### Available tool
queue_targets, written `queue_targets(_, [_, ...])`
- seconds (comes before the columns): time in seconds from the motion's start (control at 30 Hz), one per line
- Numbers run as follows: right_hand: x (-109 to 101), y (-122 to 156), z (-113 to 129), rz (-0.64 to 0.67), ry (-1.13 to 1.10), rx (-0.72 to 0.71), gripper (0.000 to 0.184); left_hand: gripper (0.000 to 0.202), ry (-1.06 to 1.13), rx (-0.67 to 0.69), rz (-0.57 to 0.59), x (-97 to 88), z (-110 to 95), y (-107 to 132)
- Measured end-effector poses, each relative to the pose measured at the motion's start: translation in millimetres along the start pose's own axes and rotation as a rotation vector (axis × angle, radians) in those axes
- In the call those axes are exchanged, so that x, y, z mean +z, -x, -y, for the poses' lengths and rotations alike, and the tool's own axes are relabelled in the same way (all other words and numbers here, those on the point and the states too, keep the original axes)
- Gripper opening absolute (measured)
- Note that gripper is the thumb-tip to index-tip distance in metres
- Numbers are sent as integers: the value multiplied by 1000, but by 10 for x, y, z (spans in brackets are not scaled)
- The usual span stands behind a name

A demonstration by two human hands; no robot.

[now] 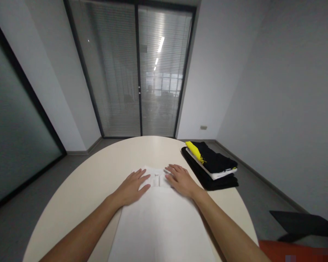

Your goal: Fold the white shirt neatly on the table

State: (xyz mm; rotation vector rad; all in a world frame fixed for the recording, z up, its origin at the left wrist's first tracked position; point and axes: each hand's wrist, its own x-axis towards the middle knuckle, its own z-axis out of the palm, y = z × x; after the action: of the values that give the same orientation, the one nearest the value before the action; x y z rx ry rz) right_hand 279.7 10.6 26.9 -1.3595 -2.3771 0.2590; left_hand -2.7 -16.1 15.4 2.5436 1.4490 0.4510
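Note:
A white garment (160, 222) lies folded lengthwise on the round cream table (98, 174), running from the near edge toward the middle. My left hand (132, 186) rests flat on its far left part, fingers stretched out. My right hand (180, 179) lies flat on its far right part, fingers spread. Both palms press down on the cloth near the collar end (156, 174). Neither hand holds anything.
A stack of folded clothes (210, 165), black, white and yellow, sits at the table's right edge, just beyond my right hand. A glass door with blinds (138, 72) stands behind the table. A dark chair part (303, 223) and something red (289, 251) show at lower right.

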Motion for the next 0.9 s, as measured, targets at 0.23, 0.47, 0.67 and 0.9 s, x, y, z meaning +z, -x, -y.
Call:
queue_targets(0.23, [152, -28, -158, 142, -116, 81, 60, 56, -8, -18, 27, 87, 102, -101])
queue_targets(0.47, [-11, -12, -19, -75, -77, -78, 35, 41, -65, 62, -124, -43, 74, -31])
queue_targets(0.67, [-243, 127, 130, -1, -38, -86, 20, 29, -40, 3, -25, -297, 130, 120])
queue_targets(0.9, [-376, 229, -96, 161, -146, 83, 25, 24, 16, -143, 57, -388, 139, 133])
